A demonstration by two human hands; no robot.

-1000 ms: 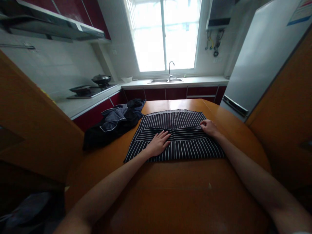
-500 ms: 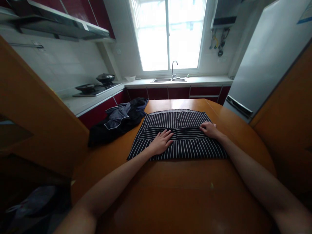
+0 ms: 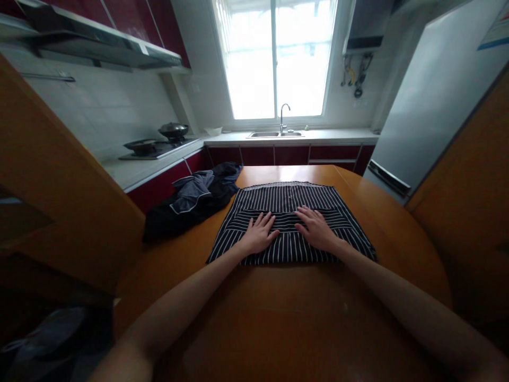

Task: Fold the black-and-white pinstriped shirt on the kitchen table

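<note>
A black-and-white striped apron-like cloth (image 3: 286, 249) lies spread on the wooden table (image 3: 294, 318), its front edge straight and near me. Across its middle runs a band with sideways stripes, which looks like a pocket. My left hand (image 3: 257, 233) rests flat on the left part of this band, fingers spread. On the right of centre, my right hand (image 3: 316, 228) lies palm down with its fingers stretched out. Neither hand grips the cloth.
Dark clothes (image 3: 194, 196) are heaped at the table's left far edge. Beyond stand a counter with a sink (image 3: 264, 135) and a stove with a lidded pan (image 3: 173, 130). A fridge (image 3: 433, 101) is at the right.
My right hand has moved left from the cloth's right edge to near its middle, and its fingers have straightened. My left hand has shifted slightly left.
</note>
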